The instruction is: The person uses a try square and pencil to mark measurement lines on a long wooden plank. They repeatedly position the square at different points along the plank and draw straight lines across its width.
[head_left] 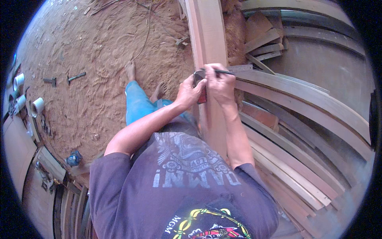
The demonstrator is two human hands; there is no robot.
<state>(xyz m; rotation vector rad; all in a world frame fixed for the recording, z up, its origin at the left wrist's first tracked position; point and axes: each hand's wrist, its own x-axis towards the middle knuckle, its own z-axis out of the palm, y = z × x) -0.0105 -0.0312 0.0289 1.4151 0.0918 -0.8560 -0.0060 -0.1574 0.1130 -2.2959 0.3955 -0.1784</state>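
My left hand is closed around the stock of a square, dark with a reddish lower part, against the left edge of a long wooden beam. The square's metal blade reaches across the beam and sticks out past its right edge. In my right hand is a dark pencil, lying nearly level over the blade. That hand rests over the top face of the beam. Its fingers hide part of the blade, and I cannot tell whether the pencil's tip touches the wood.
Long curved boards are stacked right of the beam, with short offcuts beyond them. On the sawdust-covered ground at left lie a hammer and another dark tool. White cylinders and a blue power tool are farther left.
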